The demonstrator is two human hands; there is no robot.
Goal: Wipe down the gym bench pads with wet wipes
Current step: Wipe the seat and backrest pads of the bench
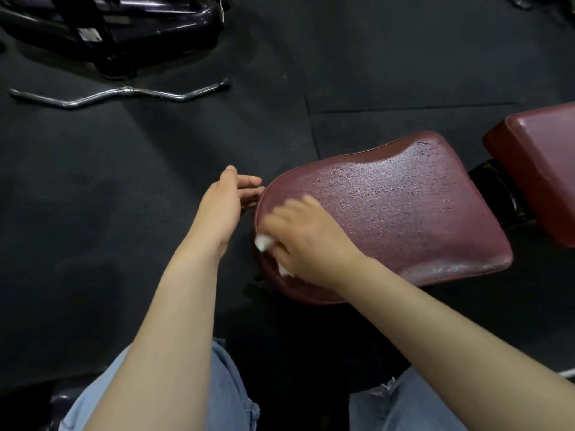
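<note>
— Maroon vinyl, is it? What does the seat pad (389, 206) look like?
— Yes, dark red, with a cracked, worn top that glistens wet over most of its face. It sits right of centre, above the black rubber floor (155, 181). A second maroon pad (541, 163) lies just beyond it, at the right edge.
— And the wipe?
— A white wet wipe (264, 242) is bunched under the right hand (311, 244), whose curled fingers grip it against the pad's near rim.
— The other hand?
— The left hand (222, 209) hangs relaxed, fingers loose, just beside the pad's left edge, holding nothing.
— Anything else?
— A bent chrome bar (118, 94) lies on the floor, far left.
</note>
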